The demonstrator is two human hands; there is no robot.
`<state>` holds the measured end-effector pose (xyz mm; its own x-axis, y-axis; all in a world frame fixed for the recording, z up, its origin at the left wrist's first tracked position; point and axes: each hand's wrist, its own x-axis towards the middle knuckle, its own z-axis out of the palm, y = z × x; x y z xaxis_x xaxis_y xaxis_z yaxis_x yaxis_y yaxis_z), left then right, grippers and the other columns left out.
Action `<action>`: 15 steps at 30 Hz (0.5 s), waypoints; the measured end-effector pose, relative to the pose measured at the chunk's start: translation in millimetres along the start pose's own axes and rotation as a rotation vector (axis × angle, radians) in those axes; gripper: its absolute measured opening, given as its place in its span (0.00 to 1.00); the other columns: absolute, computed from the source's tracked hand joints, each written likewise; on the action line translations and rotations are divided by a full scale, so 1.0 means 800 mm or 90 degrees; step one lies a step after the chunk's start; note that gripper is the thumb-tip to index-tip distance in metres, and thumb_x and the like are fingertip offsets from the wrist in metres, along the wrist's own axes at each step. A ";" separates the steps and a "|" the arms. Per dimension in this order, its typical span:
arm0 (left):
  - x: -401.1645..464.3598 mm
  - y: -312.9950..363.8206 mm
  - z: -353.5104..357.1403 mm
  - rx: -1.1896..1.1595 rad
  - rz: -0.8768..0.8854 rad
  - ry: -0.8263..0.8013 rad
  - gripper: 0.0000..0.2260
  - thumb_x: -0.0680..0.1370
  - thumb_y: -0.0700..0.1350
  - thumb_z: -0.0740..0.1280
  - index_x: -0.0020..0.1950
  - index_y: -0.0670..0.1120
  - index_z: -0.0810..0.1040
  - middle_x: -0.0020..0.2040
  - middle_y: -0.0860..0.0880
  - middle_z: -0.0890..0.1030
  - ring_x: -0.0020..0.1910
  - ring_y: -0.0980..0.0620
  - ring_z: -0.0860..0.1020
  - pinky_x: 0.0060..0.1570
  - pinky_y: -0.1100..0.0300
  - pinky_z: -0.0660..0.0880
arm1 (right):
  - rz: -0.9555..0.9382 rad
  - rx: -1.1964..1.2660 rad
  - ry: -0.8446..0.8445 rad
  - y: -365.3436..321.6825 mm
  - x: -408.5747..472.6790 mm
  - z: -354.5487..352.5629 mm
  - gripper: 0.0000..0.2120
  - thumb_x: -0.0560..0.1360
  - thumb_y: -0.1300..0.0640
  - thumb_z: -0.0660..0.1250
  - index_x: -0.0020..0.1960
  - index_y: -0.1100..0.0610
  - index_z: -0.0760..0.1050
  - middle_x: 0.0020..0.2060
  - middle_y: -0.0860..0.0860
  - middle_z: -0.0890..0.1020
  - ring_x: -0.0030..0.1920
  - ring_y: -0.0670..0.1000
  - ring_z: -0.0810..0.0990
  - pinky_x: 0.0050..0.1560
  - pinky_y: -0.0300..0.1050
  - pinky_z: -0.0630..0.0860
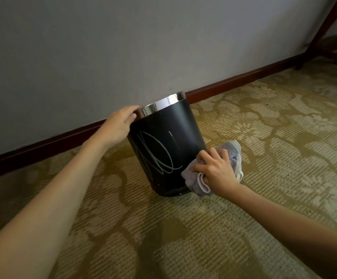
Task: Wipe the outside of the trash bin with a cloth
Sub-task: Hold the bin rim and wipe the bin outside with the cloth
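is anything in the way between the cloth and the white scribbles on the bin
Nothing visible. The right hand presses the cloth against the trash bin low on its right side; only bare black wall lies between it and the scribbles.

Both forearms bare, extended forward and down. Left hand [120,125]: arm nearly straight, fingers laid over the trash bin [163,141] rim at its upper left, thumb on the near side. Right hand [216,169]: lower, wrist slightly bent, fingers curled, gripping the bunched cloth [234,152] against the bin's lower right side.
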<state>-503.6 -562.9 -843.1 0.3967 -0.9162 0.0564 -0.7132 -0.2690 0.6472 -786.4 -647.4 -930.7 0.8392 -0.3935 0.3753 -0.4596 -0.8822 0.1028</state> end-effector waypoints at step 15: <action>-0.011 -0.013 0.018 -0.120 0.042 0.120 0.18 0.77 0.36 0.65 0.42 0.61 0.79 0.41 0.61 0.80 0.48 0.57 0.77 0.46 0.68 0.66 | 0.156 0.187 0.137 0.003 0.061 -0.057 0.12 0.66 0.65 0.74 0.46 0.50 0.84 0.42 0.53 0.76 0.45 0.56 0.71 0.45 0.50 0.63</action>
<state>-507.9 -556.6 -860.9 0.4657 -0.8538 0.2327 -0.6280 -0.1336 0.7666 -759.7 -656.8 -870.0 0.6212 -0.5653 0.5428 -0.5099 -0.8175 -0.2679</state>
